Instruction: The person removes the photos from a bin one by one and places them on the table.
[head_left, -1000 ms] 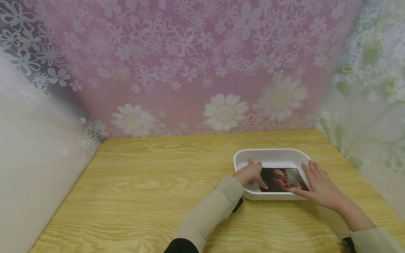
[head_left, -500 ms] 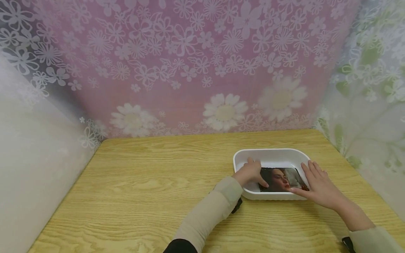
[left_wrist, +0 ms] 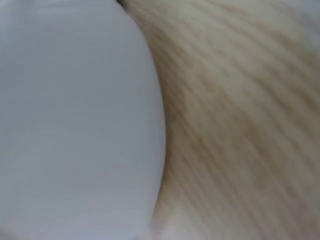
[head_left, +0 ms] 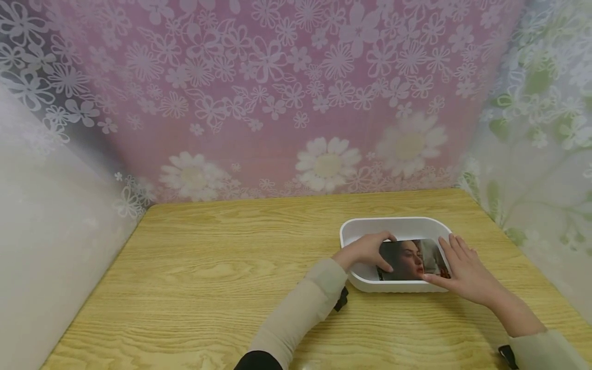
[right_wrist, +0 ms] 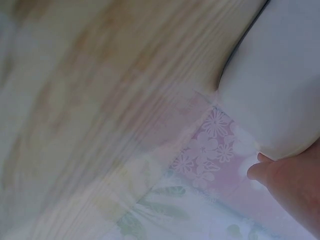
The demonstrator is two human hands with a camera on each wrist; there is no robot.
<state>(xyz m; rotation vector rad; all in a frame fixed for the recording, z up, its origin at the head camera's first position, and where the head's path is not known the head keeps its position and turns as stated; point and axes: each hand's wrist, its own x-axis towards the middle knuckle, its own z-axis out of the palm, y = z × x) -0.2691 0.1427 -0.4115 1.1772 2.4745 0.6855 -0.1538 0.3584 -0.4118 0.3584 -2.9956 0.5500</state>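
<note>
A flat, dark rectangular item printed with a picture of a person (head_left: 409, 259), perhaps a photo or a book, lies inside a white oblong tray (head_left: 351, 222), its far edge tilted up. My left hand (head_left: 365, 250) reaches over the tray's left side and grips the item's left end, thumb on the near part and fingers at the far edge. Its fingertips are partly hidden. My right hand (head_left: 472, 272) rests along the tray's right rim with straight fingers, the thumb extended near the item's lower right part. In the right wrist view, fingers (right_wrist: 287, 177) touch the white tray wall (right_wrist: 280, 95).
The tray stands at the right of a wood-grain table (head_left: 208, 267). A pink flowered curtain (head_left: 277, 103) hangs behind the table, with pale sheets at both sides. The left wrist view holds mostly the tray's blurred outer wall (left_wrist: 80, 120).
My left hand's fingers have shifted from inside the tray onto the item's far edge, and that edge has risen slightly. My right hand has stayed on the rim.
</note>
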